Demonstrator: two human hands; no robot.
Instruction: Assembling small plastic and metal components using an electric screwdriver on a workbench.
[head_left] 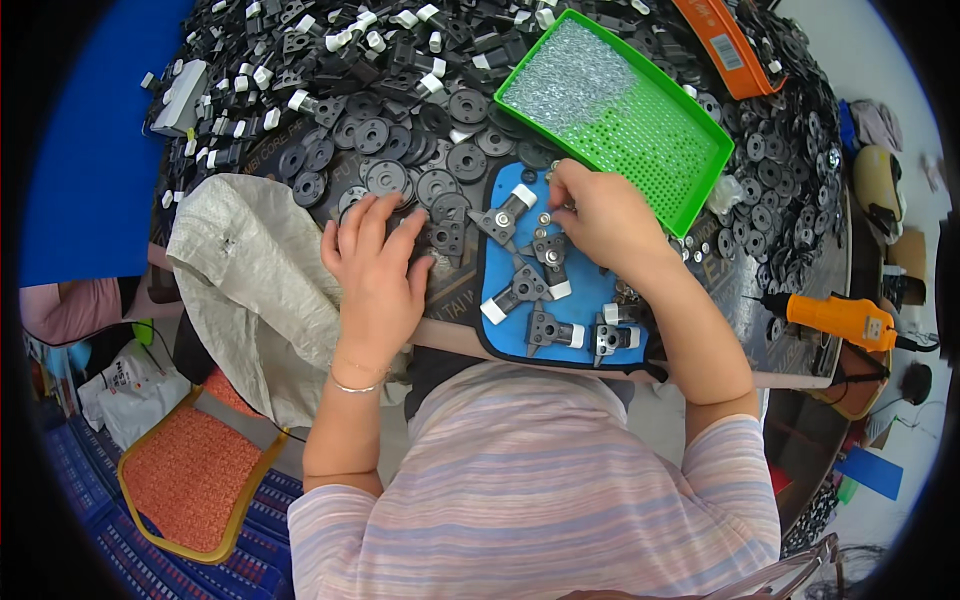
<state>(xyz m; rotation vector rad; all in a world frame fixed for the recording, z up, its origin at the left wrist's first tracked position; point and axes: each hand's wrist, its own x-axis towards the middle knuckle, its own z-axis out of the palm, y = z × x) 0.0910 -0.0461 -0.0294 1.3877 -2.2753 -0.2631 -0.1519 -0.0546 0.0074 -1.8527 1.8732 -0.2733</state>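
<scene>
My left hand (376, 270) lies with fingers spread at the near edge of the heap of black round discs (386, 178), its fingertips on or just above them. Over the upper part of a blue mat (590, 300), my right hand (612, 222) is closed in a pinch. Whatever it pinches is too small to make out. Several black brackets with white ends (527, 285) lie on the mat, some with a metal round piece in the centre. Just below the right fingertips sits a small metal ring (544, 218). Beside my left fingers rests a black bracket (446, 236).
A green perforated tray (650, 160) with many small silvery screws stands behind the right hand. An orange bin (735, 50) is at the far right. An orange power screwdriver (840, 321) lies at the right edge. Pale cloth (250, 290) drapes over the left edge.
</scene>
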